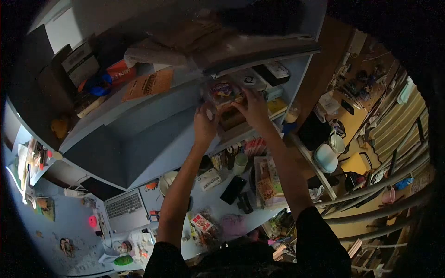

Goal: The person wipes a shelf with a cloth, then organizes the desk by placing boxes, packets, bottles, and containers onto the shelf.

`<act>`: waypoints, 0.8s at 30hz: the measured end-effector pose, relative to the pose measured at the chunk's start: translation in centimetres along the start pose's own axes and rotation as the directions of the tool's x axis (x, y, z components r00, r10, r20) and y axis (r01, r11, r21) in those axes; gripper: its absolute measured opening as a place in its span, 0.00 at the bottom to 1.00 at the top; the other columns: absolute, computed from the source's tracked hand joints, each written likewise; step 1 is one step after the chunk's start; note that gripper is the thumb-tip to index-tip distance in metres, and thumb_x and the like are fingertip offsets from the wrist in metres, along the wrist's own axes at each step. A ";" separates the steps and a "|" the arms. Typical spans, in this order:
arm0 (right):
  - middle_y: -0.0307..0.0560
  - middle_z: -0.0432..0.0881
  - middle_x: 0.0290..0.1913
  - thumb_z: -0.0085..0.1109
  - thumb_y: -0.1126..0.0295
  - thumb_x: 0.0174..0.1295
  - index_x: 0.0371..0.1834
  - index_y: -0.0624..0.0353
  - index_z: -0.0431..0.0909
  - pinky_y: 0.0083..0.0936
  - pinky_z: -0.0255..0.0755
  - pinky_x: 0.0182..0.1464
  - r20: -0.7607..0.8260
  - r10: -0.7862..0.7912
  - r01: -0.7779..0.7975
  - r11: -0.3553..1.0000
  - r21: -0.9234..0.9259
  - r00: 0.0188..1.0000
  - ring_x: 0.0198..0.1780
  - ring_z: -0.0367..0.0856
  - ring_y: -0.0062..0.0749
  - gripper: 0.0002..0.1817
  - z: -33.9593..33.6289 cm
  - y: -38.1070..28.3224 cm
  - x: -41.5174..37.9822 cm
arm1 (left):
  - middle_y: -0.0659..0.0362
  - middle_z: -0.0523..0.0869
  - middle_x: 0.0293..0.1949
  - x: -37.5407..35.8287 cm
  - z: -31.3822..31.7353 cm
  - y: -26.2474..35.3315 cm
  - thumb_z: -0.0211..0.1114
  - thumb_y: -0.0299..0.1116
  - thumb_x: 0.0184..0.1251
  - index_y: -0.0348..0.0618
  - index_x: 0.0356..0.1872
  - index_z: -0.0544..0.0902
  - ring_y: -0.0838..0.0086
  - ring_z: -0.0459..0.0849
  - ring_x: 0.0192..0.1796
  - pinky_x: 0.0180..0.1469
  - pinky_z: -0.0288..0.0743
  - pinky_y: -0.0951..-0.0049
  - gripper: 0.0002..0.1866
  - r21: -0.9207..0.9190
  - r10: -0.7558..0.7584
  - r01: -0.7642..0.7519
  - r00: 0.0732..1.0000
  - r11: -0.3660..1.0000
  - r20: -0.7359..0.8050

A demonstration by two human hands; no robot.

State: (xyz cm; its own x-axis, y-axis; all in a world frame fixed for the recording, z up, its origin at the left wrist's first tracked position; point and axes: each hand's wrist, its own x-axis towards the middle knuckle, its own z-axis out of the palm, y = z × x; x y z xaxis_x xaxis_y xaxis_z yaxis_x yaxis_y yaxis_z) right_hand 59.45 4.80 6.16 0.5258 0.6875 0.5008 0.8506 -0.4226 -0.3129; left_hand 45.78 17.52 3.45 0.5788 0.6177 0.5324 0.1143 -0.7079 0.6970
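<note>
My left hand [205,123] and my right hand [254,110] reach up into a shelf above the desk. Between them is a see-through box [222,89] with colourful packets in it; its exact kind is hard to make out in the dim light. The left fingers curl against its near left side, and the right thumb and fingers close on its right side. Below the box a brown wooden-looking surface [232,119] shows. Just behind the right hand are a pale box with a round mark [249,80] and a dark flat case [269,75].
An orange envelope [147,85] lies on the upper shelf to the left. Down on the desk are a laptop [124,211], a black phone [233,190], a tissue pack [208,180] and a green cup [240,163]. Curved rails [384,213] run along the right.
</note>
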 end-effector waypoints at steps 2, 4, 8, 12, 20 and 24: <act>0.62 0.77 0.46 0.55 0.48 0.60 0.61 0.67 0.65 0.44 0.72 0.48 -0.231 -0.149 0.120 0.984 -0.133 0.962 0.49 0.75 0.49 0.35 0.1 0.2 0.6 | 0.44 0.78 0.45 0.3 -0.1 0.7 0.65 0.33 0.60 0.35 0.47 0.75 0.49 0.76 0.48 0.47 0.72 0.54 0.17 0.041 -0.008 0.007 1.000 0.999 0.028; 0.62 0.77 0.47 0.56 0.48 0.59 0.59 0.67 0.67 0.44 0.72 0.50 -0.231 -0.158 0.125 0.981 -0.151 0.960 0.48 0.76 0.49 0.35 0.1 0.4 0.9 | 0.44 0.79 0.44 0.7 -0.2 0.8 0.65 0.34 0.60 0.35 0.47 0.75 0.50 0.76 0.48 0.47 0.72 0.54 0.17 0.082 -0.015 0.010 0.998 0.997 0.055; 0.60 0.78 0.47 0.58 0.49 0.58 0.56 0.67 0.70 0.43 0.72 0.52 -0.205 -0.107 0.096 0.993 -0.063 0.973 0.47 0.77 0.48 0.33 -0.6 0.3 0.5 | 0.40 0.76 0.49 0.8 -0.9 2.5 0.62 0.41 0.63 0.31 0.52 0.74 0.51 0.78 0.50 0.48 0.75 0.53 0.24 0.074 -0.053 0.040 0.983 0.996 0.178; 0.57 0.76 0.49 0.62 0.53 0.56 0.56 0.63 0.71 0.43 0.69 0.54 -0.116 0.032 -0.030 0.999 0.020 0.993 0.55 0.70 0.53 0.30 -1.7 -0.2 0.3 | 0.40 0.75 0.52 0.5 0.4 2.1 0.63 0.42 0.62 0.29 0.55 0.71 0.53 0.78 0.49 0.48 0.75 0.56 0.28 0.080 -0.012 0.005 0.996 0.997 0.093; 0.53 0.77 0.49 0.63 0.54 0.55 0.52 0.61 0.75 0.42 0.70 0.54 -0.247 -0.154 0.129 0.985 -0.115 0.957 0.52 0.73 0.49 0.26 -1.7 0.1 0.3 | 0.40 0.78 0.42 0.6 0.7 1.8 0.61 0.41 0.63 0.25 0.58 0.67 0.54 0.77 0.48 0.48 0.74 0.56 0.30 0.084 0.015 -0.024 0.994 0.996 0.110; 0.52 0.76 0.52 0.62 0.54 0.57 0.54 0.60 0.74 0.43 0.69 0.55 -0.215 -0.137 0.099 0.979 -0.178 0.967 0.52 0.73 0.49 0.27 -0.9 0.3 0.4 | 0.42 0.78 0.50 0.5 1.2 0.0 0.59 0.41 0.66 0.29 0.62 0.63 0.56 0.79 0.50 0.52 0.74 0.58 0.31 0.066 0.045 -0.056 0.987 0.996 0.156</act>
State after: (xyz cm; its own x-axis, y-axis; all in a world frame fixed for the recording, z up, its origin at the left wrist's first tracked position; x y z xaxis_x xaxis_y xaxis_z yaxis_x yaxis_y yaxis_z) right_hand 59.94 4.42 6.98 0.3930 0.5953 0.7008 0.8852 -0.4511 -0.1132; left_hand 47.07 17.37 3.12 0.7020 0.5241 0.4821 0.1345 -0.7624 0.6329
